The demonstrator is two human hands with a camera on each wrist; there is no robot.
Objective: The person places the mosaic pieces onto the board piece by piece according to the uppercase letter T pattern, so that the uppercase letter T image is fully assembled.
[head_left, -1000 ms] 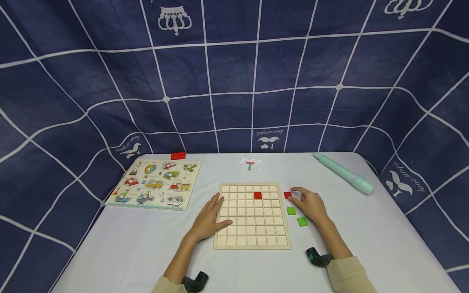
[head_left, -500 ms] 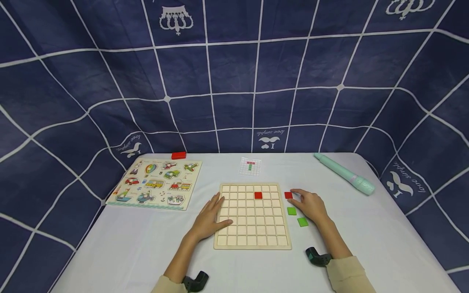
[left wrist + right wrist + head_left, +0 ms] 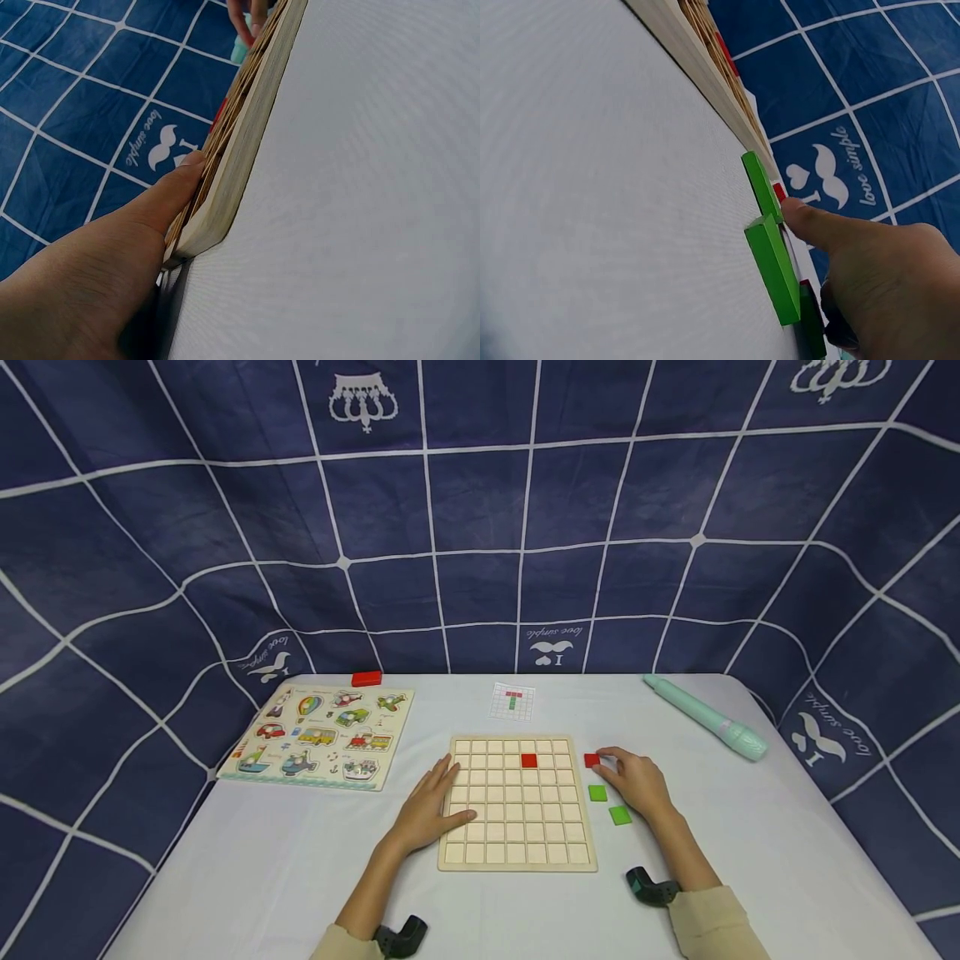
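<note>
My left hand (image 3: 422, 814) rests on the left side of a wooden grid board (image 3: 525, 867), fingers extended along its edge and thumb on the squares. One red square tile (image 3: 529, 761) sits in the board's second row, right of centre. Just beyond the board's right edge, the thumb and index finger of my right hand (image 3: 639, 782) pinch another red square tile (image 3: 591, 761) on the table. Two green square tiles, one nearer the board (image 3: 597, 793) and one nearer my wrist (image 3: 620, 815), lie below it. My right thumb (image 3: 810, 221) shows in the right wrist view beside a green tile (image 3: 774, 270).
Behind the board lies a pattern card (image 3: 513, 702) with a red and green T. At the back left are a vehicle picture puzzle (image 3: 318, 735) and a red block (image 3: 367, 678). A mint-green tube-shaped object (image 3: 705, 716) lies back right. A dark blue checked curtain (image 3: 480, 527) hangs behind.
</note>
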